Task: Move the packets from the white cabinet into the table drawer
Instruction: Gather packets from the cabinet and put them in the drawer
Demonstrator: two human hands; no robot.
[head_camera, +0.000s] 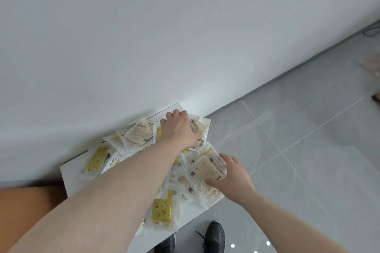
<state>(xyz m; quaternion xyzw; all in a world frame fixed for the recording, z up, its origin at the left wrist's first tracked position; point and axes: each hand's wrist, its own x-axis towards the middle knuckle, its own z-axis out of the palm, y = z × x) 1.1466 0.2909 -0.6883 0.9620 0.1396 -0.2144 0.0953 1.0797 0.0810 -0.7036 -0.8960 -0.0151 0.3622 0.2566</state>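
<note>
A heap of several snack packets, clear with beige contents or yellow printed panels, covers the top of the white cabinet. My left hand reaches across the heap to its far end and presses, fingers curled, on a clear packet by the wall. My right hand lies at the heap's right edge with thumb and fingers around a clear packet. No table drawer shows.
A white wall rises right behind the cabinet. A tan wooden surface adjoins the cabinet on the left. Grey tiled floor lies to the right, and my black shoe stands below the cabinet's near edge.
</note>
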